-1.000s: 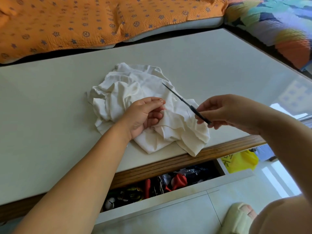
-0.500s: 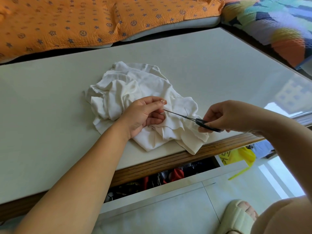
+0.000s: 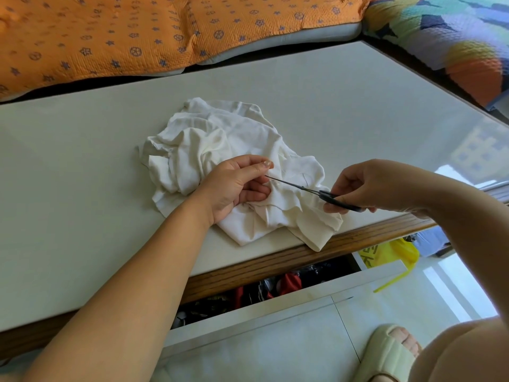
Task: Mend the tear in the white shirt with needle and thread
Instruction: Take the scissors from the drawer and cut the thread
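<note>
The white shirt (image 3: 234, 133) is bunched on the table (image 3: 82, 188), and one corner is draped over the near edge above an open drawer (image 3: 275, 290). The left hand (image 3: 237, 186) is rested on the shirt with its lower fingers curled into a fold. Its thumb and forefinger are pinched together on something too fine to be seen, presumably the thread. Thin scissors (image 3: 308, 188) are gripped by the handles in the right hand (image 3: 366, 186), and the tips are brought right up to the left fingers. Whether the blades are parted cannot be told.

The thread is probably about to be snipped. Cloth could be caught between the blades where folds are heaped beneath them, and a fresh cut made. A fingertip could be nicked. If the thread is cut too close, the stitches could be loosened.
</note>
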`<state>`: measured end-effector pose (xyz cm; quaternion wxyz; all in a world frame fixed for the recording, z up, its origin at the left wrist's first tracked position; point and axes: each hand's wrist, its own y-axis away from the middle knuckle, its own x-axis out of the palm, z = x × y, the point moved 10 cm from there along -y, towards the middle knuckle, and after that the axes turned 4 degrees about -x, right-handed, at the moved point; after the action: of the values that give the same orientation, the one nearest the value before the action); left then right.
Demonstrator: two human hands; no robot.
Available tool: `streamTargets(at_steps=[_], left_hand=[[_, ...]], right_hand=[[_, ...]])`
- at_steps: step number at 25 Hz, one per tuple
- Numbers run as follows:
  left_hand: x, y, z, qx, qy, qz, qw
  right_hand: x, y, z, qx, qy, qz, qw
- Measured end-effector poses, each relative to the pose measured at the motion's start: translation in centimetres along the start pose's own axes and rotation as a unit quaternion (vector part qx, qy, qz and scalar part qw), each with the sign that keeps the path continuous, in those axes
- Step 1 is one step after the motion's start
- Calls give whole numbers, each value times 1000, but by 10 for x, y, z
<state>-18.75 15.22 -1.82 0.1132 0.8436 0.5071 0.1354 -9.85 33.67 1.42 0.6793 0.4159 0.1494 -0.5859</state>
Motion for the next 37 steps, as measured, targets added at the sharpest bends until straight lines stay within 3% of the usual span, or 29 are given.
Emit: streamTargets(at_steps=[13, 20, 32, 37], left_hand=[[1, 1, 0, -6, 2, 3, 1000], [0, 0, 1, -27, 36, 25, 999], [6, 0, 5, -16, -86, 25, 996], [3, 0, 4, 0, -96, -10, 995]], right_hand=[[3, 0, 2, -10, -18, 8, 1000], [11, -1, 8, -34, -85, 42, 995], [25, -9, 16, -55, -213, 74, 973], [23, -7, 22, -61, -243, 74, 965]])
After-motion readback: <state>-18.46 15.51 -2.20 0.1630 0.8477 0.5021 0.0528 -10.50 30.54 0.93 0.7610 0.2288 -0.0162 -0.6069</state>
